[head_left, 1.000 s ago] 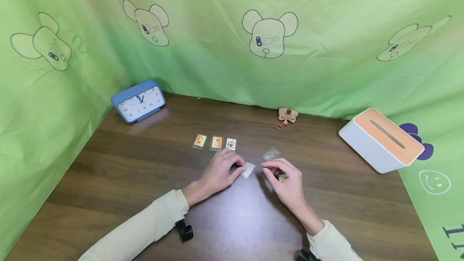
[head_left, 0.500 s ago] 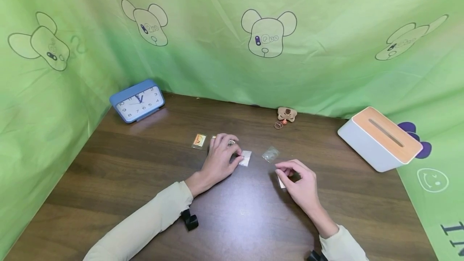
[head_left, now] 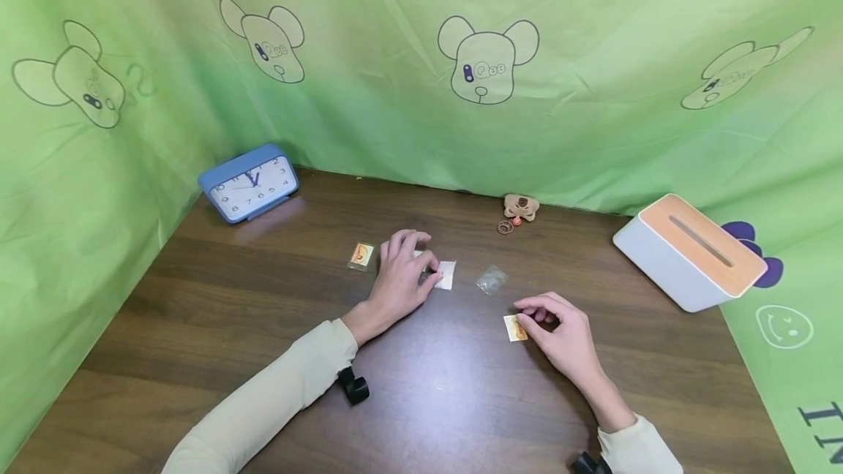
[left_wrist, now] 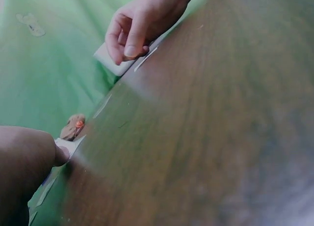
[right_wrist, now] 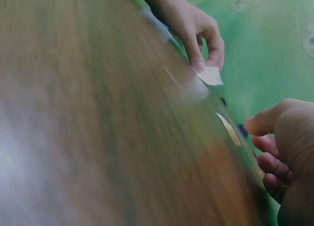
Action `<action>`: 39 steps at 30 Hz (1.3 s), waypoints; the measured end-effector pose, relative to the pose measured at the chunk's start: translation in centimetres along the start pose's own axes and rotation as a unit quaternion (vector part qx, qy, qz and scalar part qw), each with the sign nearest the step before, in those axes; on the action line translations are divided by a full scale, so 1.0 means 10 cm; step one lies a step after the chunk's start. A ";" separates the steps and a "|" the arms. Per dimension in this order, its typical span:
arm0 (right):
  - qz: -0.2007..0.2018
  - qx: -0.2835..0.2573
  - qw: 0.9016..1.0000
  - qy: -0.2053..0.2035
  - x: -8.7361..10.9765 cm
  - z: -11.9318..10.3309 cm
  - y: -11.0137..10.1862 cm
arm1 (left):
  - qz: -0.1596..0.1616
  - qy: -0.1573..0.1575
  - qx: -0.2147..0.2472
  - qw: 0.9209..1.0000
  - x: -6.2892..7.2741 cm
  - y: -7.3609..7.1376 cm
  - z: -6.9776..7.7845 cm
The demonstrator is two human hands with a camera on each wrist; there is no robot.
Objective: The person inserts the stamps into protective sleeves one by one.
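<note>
In the head view my left hand [head_left: 398, 273] pinches a small white card [head_left: 446, 274] between thumb and fingers, just above the table. The right wrist view shows that white card [right_wrist: 212, 76] tilted in its fingertips. My right hand [head_left: 558, 328] hovers with loosely bent fingers beside a small yellow-orange picture card [head_left: 514, 328] lying on the table. In the right wrist view a gap shows between my thumb and that card [right_wrist: 229, 129]. A similar card in a clear sleeve [head_left: 361, 256] lies left of my left hand, which largely hides whatever lies beneath it.
A crumpled clear plastic sleeve [head_left: 491, 279] lies between the hands. Toward the back are a brown bear-shaped trinket [head_left: 521, 207] with rings [head_left: 505, 227], a blue clock [head_left: 250, 183] at left and a tissue box [head_left: 688, 254] at right. Green cloth [head_left: 382, 93] encloses the table.
My left hand has moved away from me with the white card, covering cards there. My right hand has moved right and toward me, leaving the yellow-orange card on the table.
</note>
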State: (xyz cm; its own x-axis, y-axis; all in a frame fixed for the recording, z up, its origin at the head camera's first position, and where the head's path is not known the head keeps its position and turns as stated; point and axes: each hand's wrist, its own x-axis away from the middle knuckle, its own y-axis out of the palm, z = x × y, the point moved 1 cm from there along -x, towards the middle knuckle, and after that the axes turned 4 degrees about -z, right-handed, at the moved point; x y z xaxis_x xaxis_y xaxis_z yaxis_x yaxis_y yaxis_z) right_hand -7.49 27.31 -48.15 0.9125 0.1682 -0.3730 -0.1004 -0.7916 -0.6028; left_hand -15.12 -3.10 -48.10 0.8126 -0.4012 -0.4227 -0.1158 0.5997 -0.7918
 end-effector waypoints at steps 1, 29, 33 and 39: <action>-0.009 0.005 1.000 0.004 0.00 0.02 -0.02 | 0.001 -0.001 0.000 1.000 -0.01 0.01 0.00; -0.070 0.027 0.997 -0.023 -0.02 0.05 -0.08 | -0.031 -0.014 -0.024 0.999 -0.09 0.04 0.01; -0.065 0.020 0.997 -0.025 -0.02 0.05 -0.07 | -0.031 -0.012 -0.016 0.999 -0.09 0.05 0.01; -0.067 0.018 0.997 -0.016 -0.01 0.05 -0.07 | -0.025 -0.005 0.007 1.000 -0.09 0.05 0.01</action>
State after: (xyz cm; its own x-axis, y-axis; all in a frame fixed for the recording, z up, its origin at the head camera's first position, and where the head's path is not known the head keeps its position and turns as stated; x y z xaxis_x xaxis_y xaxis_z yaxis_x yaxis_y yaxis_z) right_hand -7.69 28.10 -48.02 0.9055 0.2901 -0.3097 0.0067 -0.7396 -0.6731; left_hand -15.86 -2.34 -48.03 0.8225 -0.4238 -0.3794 -0.0681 0.5888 -0.8054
